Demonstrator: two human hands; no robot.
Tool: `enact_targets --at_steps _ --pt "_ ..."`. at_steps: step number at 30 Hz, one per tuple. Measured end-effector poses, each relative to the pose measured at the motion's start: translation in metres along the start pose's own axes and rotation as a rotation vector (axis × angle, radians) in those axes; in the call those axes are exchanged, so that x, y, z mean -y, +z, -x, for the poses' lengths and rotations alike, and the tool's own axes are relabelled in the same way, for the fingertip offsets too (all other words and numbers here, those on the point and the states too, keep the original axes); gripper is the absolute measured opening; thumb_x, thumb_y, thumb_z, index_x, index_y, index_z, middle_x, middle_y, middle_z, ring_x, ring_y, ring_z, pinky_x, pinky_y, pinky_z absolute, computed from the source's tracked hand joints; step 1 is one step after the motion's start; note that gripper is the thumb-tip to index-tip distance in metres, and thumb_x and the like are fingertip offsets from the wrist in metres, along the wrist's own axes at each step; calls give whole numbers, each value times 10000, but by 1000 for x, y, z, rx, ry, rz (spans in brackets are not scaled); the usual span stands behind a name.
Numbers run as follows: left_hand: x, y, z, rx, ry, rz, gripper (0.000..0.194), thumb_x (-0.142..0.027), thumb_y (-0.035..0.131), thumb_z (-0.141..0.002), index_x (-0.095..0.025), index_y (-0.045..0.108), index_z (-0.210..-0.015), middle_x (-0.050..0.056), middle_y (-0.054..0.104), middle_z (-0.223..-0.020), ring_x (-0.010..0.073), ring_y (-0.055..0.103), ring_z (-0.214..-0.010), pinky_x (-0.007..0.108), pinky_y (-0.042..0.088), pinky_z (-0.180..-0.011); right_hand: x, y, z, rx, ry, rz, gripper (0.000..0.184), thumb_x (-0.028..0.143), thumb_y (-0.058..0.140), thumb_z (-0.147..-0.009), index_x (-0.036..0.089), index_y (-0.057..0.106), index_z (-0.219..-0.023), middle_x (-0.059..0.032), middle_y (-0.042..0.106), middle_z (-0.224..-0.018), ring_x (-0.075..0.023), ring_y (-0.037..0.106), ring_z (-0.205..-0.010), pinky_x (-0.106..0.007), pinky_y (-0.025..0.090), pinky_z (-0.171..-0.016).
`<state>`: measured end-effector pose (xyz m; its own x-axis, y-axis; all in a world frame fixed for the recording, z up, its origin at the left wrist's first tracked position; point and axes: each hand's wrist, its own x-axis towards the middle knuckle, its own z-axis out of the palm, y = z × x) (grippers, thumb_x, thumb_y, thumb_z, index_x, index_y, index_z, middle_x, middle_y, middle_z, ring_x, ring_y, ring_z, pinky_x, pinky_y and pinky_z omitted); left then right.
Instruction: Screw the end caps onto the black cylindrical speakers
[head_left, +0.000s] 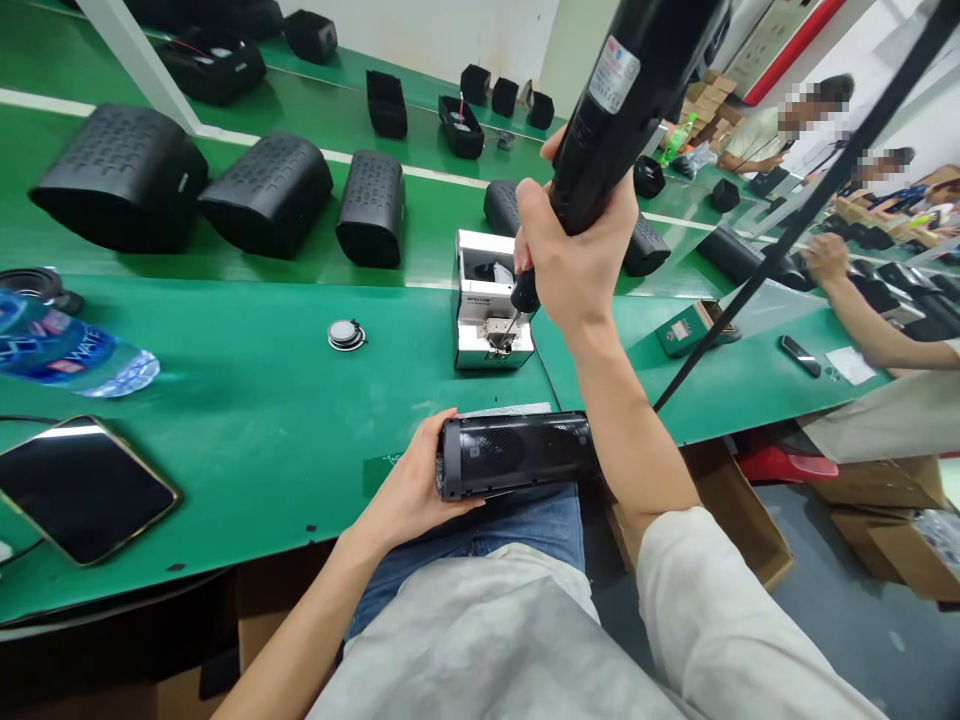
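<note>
My right hand [574, 250] is wrapped around a black electric screwdriver [600, 120], tilted with its tip down. The bit meets the front of a small white screw feeder [493, 300] on the green bench; whether a screw is on the tip is too small to tell. With my left hand [412, 485] I grip the left end of a black cylindrical speaker [517, 452], lying sideways at the bench's front edge above my lap. My right forearm passes close to the speaker's right end.
Several black speaker housings [266, 195] stand along the green belt behind the bench. On the left lie a phone [82, 490], a water bottle [75, 345] and a small round part [346, 335]. A black cable [795, 230] slants down at right, near a green box [690, 328]. Co-workers sit farther right.
</note>
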<state>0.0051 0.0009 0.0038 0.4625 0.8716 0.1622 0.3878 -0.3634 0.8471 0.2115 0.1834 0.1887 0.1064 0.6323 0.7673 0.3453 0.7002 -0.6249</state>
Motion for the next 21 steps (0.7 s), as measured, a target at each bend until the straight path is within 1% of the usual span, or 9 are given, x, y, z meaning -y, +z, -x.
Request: enact_targets --at_steps 2,4,7,9,12,14,16,18,21 --pt "0 0 0 2 6 -2 1113 -384 962 -826 -331 236 -1669 180 473 -1647 421 563 -1532 638 499 -1274 7 1 3 -80 11 20 449 773 646 -1036 361 545 -1183 17 634 -899 -176 677 -747 -360 617 -662" --pt "-1 -1 -1 5 15 -3 1114 -380 961 -828 -328 236 -1672 179 473 -1645 419 557 -1538 626 496 -1281 14 0 6 -124 11 -34 461 783 690 -1001 364 551 -1138 15 663 -948 -165 653 -770 -370 622 -691" --pt "-1 -1 -1 4 25 -6 1123 -378 963 -828 -325 232 -1678 181 468 -1652 423 545 -1551 619 490 -1287 20 -4 7 -123 42 -75 464 792 723 -963 380 548 -1087 21 684 -982 -164 626 -777 -373 587 -643" --pt "-1 -1 -1 2 22 -1 1127 -383 963 -828 -323 230 -1681 182 470 -1652 426 554 -1542 620 503 -1272 20 -4 5 -86 77 -76 402 735 716 -975 389 541 -1079 21 660 -946 -184 627 -760 -391 548 -592" --pt "-2 -1 -1 6 2 12 1110 -414 955 -837 -326 238 -1680 176 483 -1641 422 576 -1522 615 525 -1250 12 2 2 -104 -42 -226 319 568 778 -911 385 544 -1025 48 566 -791 -177 578 -658 -376 490 -539" --pt "-2 -1 -1 6 -2 11 1105 -438 952 -841 -330 243 -1682 173 484 -1645 421 577 -1524 609 525 -1252 8 7 2 -151 -124 -314 262 479 749 -882 379 550 -1021 81 482 -681 -147 442 -508 -357 395 -458" --pt "-2 -1 -1 -1 8 6 1116 -446 955 -836 -328 241 -1687 177 479 -1654 423 573 -1529 608 521 -1259 6 6 4 -118 -71 -305 207 408 690 -907 368 549 -1053 100 469 -654 -136 328 -427 -367 332 -417" --pt "-2 -1 -1 -5 18 -2 1121 -444 955 -834 -323 241 -1691 184 480 -1658 426 570 -1533 612 515 -1264 9 1 8 -55 27 -276 182 389 683 -946 367 551 -1070 98 472 -662 -138 332 -424 -373 345 -423" --pt "-2 -1 -1 -4 16 -12 1108 -445 947 -837 -318 250 -1689 187 488 -1655 426 579 -1524 615 522 -1256 19 -16 12 -54 32 -292 247 442 786 -918 390 592 -1062 94 389 -629 -140 366 -438 -362 350 -418"
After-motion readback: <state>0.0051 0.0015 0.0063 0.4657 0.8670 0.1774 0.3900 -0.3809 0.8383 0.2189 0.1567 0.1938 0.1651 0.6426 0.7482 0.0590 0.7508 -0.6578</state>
